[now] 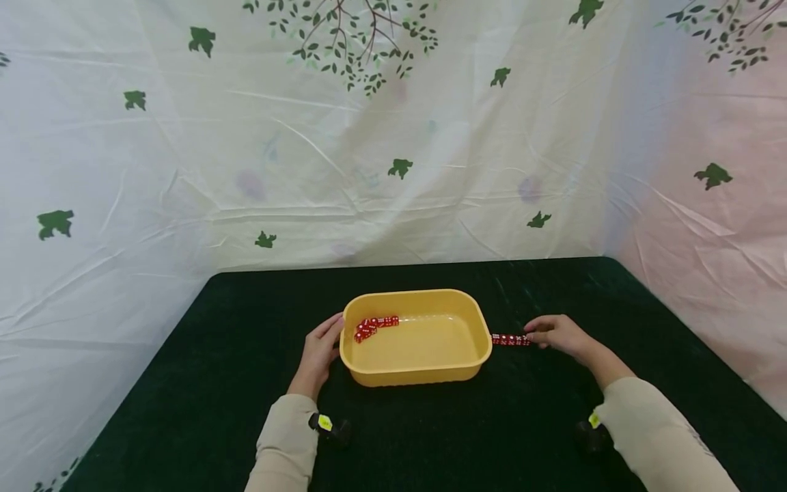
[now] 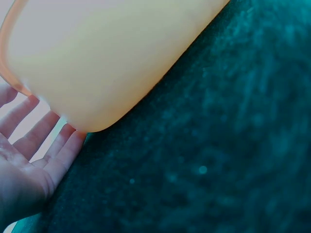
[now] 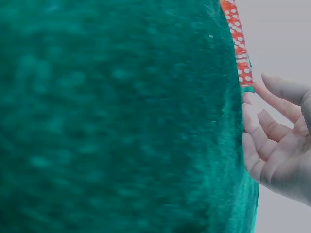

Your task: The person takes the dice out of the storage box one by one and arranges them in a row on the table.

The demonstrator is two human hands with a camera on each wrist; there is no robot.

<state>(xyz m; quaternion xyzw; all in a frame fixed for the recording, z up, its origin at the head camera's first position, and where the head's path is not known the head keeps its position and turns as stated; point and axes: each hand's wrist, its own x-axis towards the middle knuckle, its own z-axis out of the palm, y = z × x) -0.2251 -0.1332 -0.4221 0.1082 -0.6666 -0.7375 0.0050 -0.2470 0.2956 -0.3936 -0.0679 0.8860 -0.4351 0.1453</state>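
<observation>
A yellow plastic basin (image 1: 418, 377) stands on the dark green cloth, with several red dice (image 1: 376, 324) at the left of its floor. My left hand (image 1: 321, 352) rests against the basin's left end. In the left wrist view, the extended fingers (image 2: 41, 133) touch the basin wall (image 2: 112, 92). Right of the basin, a straight row of red dice with white dots (image 1: 510, 339) lies on the cloth, one end by the basin's side. At the row's outer end is my right hand (image 1: 559, 335). In the right wrist view its index fingertip is close to the last die (image 3: 245, 75), thumb apart; contact is unclear.
The dark green cloth (image 1: 461, 437) covers the table up to its back edge. Behind it and at the sides hang pale curtains (image 1: 344, 191) printed with green leaves. Each wrist carries a small black camera (image 1: 335, 430).
</observation>
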